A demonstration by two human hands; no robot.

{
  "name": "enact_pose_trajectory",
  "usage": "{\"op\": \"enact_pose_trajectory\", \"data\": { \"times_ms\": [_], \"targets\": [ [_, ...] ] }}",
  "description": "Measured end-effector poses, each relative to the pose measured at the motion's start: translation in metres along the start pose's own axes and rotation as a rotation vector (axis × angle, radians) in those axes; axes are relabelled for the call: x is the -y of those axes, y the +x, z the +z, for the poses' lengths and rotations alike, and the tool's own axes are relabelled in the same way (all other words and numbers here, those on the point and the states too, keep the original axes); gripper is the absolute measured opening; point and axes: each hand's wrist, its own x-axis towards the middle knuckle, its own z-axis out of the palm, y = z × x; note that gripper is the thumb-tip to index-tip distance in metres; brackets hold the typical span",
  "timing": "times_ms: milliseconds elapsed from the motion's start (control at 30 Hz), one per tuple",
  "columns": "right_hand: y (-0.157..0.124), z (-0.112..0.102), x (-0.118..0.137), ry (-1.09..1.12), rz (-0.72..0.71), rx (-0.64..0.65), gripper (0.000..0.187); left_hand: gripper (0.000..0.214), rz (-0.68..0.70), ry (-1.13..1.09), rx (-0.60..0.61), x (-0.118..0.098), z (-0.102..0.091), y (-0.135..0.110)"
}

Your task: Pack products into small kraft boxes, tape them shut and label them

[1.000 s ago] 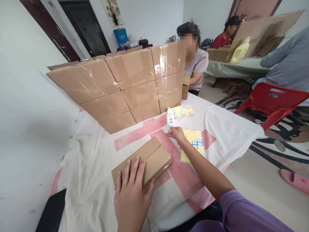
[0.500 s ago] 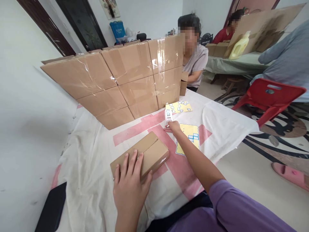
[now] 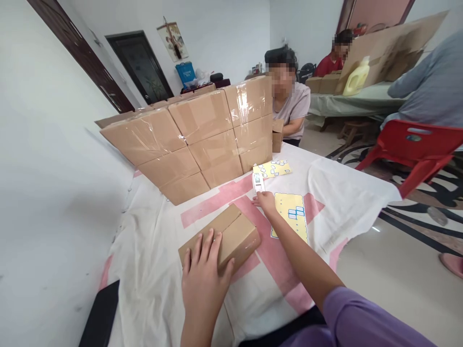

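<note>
My left hand [image 3: 204, 277] lies on a closed brown cardboard box [image 3: 231, 226], fingers spread over its top and thumb against the near side. Farther off, my right hand [image 3: 265, 201] has its thumb and finger closed at the near end of a small white device with a little screen [image 3: 258, 181]; its other fingers are partly hidden. Just beyond the device lies a yellow card with scattered white shapes [image 3: 275, 168]. Beside my right forearm is a yellow sheet with blue-outlined blocks [image 3: 289, 205], partly covered by the arm.
A wall of taped cardboard boxes [image 3: 213, 144] stands along the table's far left side. Under everything is a white cloth with pink patches [image 3: 144, 270]. A person [image 3: 292, 103] sits across the table. A red chair [image 3: 415, 144] stands at right, a black flat object [image 3: 99, 315] at lower left.
The view has shifted, so the scene sits lower and mostly farther right. Both hands keep the same places on the box and at the white device.
</note>
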Motion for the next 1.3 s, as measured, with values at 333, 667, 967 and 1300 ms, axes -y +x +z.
{"op": "enact_pose_trajectory", "data": {
  "times_ms": [333, 667, 967, 1300],
  "targets": [
    [0.005, -0.004, 0.008, 0.059, 0.012, 0.045, 0.014, 0.054, -0.166, 0.038, 0.002, 0.005, 0.005, 0.053],
    [-0.001, -0.014, 0.018, 0.042, 0.066, 0.122, 0.017, 0.036, 0.044, -0.462, -0.175, -0.129, 0.014, 0.097],
    [0.001, -0.015, 0.013, 0.026, 0.034, 0.131, 0.024, 0.05, -0.433, -1.011, 0.209, -0.13, 0.097, 0.173],
    [-0.002, -0.016, 0.009, -0.067, -0.001, 0.103, 0.032, 0.035, -0.618, -1.275, 0.258, -0.135, 0.164, 0.217]
  ]
}}
